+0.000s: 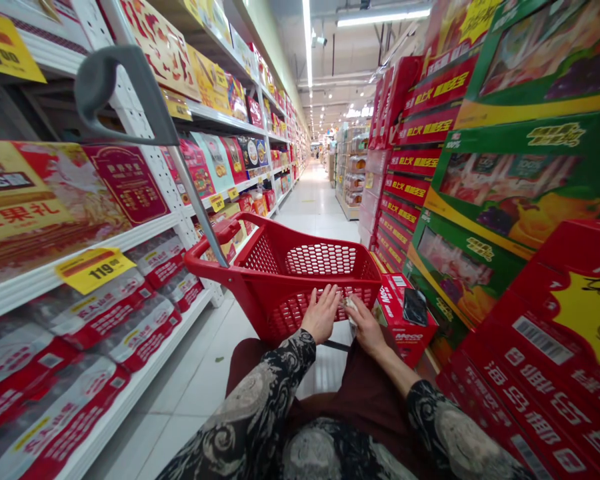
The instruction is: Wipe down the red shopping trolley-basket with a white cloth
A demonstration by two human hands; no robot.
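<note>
A red plastic shopping basket point(280, 267) stands on the aisle floor in front of me, its grey pull handle point(115, 93) raised up to the left. My left hand point(321, 313) rests on the basket's near rim, its fingers stretched flat. Beside it, my right hand point(366, 327) is curled round a small pale crumpled thing point(349, 305) that I cannot make out. Both arms wear dark patterned sleeves.
White shelves point(80, 260) of red gift boxes and a yellow price tag point(95, 268) line the left. Stacked red and green cartons point(500, 200) rise on the right, with a red box point(405, 310) by the basket. The tiled aisle point(320, 200) runs ahead.
</note>
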